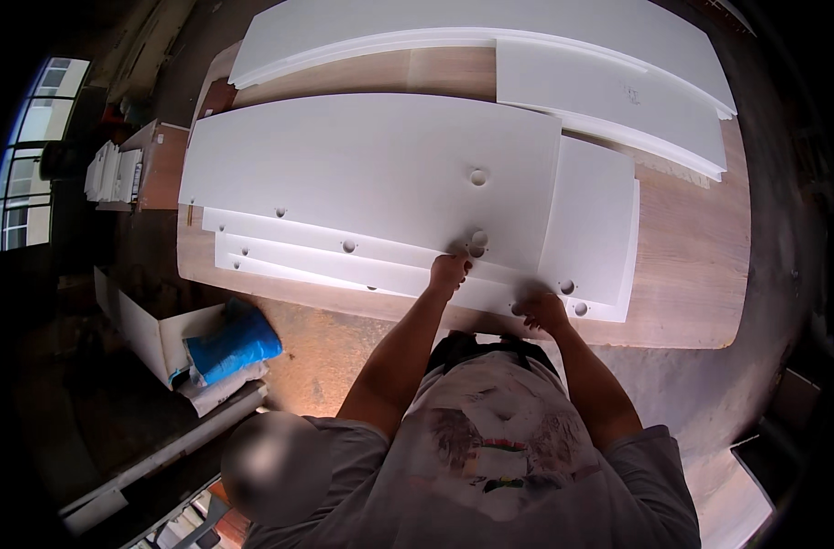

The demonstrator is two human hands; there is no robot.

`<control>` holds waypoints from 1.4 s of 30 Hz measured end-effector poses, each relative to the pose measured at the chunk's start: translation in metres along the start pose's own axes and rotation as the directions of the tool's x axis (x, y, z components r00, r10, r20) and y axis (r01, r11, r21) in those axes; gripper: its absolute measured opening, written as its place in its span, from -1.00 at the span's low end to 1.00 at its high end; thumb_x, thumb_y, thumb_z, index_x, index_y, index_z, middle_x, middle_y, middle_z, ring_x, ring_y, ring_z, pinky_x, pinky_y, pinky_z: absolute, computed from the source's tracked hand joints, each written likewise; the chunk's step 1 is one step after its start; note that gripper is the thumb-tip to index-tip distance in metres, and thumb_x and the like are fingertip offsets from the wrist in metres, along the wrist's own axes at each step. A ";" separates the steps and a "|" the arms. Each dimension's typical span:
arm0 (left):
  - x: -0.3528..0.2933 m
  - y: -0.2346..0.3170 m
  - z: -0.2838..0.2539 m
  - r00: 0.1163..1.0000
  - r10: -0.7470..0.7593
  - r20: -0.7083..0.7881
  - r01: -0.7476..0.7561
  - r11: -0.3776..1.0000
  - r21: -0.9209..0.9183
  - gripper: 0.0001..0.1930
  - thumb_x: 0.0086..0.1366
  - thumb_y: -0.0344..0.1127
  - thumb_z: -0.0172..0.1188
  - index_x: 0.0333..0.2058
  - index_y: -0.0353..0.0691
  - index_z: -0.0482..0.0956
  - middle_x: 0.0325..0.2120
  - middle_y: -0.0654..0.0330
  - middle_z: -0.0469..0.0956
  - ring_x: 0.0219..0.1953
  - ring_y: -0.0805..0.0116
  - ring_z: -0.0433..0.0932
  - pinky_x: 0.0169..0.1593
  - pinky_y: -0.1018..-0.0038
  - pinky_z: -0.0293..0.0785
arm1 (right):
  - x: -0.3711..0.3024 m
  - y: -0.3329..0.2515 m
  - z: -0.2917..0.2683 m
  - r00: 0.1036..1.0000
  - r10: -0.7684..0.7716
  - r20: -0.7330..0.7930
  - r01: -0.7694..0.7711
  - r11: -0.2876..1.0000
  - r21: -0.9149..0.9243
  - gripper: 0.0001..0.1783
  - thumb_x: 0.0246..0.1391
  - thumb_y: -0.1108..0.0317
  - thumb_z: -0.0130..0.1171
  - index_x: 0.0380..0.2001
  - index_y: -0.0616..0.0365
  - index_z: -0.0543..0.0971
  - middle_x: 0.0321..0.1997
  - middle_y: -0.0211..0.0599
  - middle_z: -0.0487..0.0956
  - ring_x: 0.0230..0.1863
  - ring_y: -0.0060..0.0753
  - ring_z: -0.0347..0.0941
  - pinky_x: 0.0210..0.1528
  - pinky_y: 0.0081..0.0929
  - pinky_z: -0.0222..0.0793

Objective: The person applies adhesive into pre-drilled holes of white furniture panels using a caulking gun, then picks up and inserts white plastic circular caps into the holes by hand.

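Observation:
Several white flat panels lie overlapped on a wood-grain board, with round cup holes along their near edges. My left hand is at the near edge of the top white panel, its fingers closed beside a round hole. What those fingers hold, if anything, is hidden. A pale round shape shows farther up that panel; I cannot tell whether it is a disc or a recess. To the right, my right hand rests with curled fingers over the lower panel's edge, near another hole. What it grips cannot be made out.
More long white panels lie across the far side of the wood-grain board. At the left on the floor stand an open box and a blue bag. White stacked pieces sit farther left, near a window.

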State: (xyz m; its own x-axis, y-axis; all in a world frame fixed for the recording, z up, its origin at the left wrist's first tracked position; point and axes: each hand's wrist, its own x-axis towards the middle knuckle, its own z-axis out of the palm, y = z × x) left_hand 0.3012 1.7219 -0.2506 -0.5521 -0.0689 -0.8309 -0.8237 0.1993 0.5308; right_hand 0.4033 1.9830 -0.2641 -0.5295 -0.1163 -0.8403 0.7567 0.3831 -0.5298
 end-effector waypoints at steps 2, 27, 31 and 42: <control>-0.001 -0.007 -0.013 0.993 0.082 -0.084 -0.072 0.991 0.111 -0.69 0.24 -0.12 0.13 -0.52 -0.23 0.62 -0.65 0.25 0.52 -0.59 0.38 0.49 -0.52 0.39 0.37 | -0.002 0.011 -0.009 0.999 -0.029 -0.016 0.032 0.929 0.368 -0.64 0.21 0.14 0.18 -0.19 0.27 0.60 -0.29 -0.13 0.68 -0.40 -0.30 0.63 -0.45 -0.43 0.53; -0.038 -0.082 -0.039 0.834 0.487 -0.260 -0.386 0.851 0.356 -0.74 0.28 -0.20 0.13 -0.26 -0.33 0.53 -0.38 -0.11 0.63 -0.26 -0.09 0.63 -0.16 0.16 0.52 | -0.025 -0.052 -0.063 0.724 -0.392 -0.568 0.186 0.903 -0.387 -0.61 0.00 0.23 0.37 -0.18 0.25 0.54 -0.20 0.03 0.63 -0.21 -0.12 0.60 -0.16 -0.22 0.55; -0.032 -0.109 -0.053 0.895 0.384 -0.226 -0.313 0.903 0.294 -0.76 0.24 -0.25 0.17 -0.30 -0.36 0.55 -0.42 -0.04 0.64 -0.34 0.03 0.63 -0.22 0.23 0.53 | -0.020 -0.090 -0.022 0.725 -0.648 -0.236 0.257 0.571 -0.780 0.20 -0.29 0.14 0.58 0.39 0.07 0.09 0.50 0.10 -0.05 0.51 0.13 -0.13 0.48 -0.01 -0.07; -0.067 -0.124 -0.061 0.948 0.297 -0.114 -0.275 0.945 0.177 -0.72 0.23 -0.19 0.23 -0.36 -0.37 0.55 -0.57 0.08 0.58 -0.57 0.32 0.55 -0.41 0.35 0.48 | 0.011 -0.119 -0.011 0.660 -0.751 0.005 0.200 0.170 -0.965 -0.11 -0.04 0.42 0.29 0.38 -0.03 0.18 0.50 0.16 -0.07 0.53 0.26 -0.20 0.43 0.19 -0.02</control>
State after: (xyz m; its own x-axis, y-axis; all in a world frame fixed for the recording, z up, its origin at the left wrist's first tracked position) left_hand 0.4325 1.6421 -0.2511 -0.7831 -0.1178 -0.6107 -0.6037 0.3802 0.7007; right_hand 0.3032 1.9458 -0.2084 -0.9160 -0.3689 -0.1575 -0.3475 0.9260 -0.1476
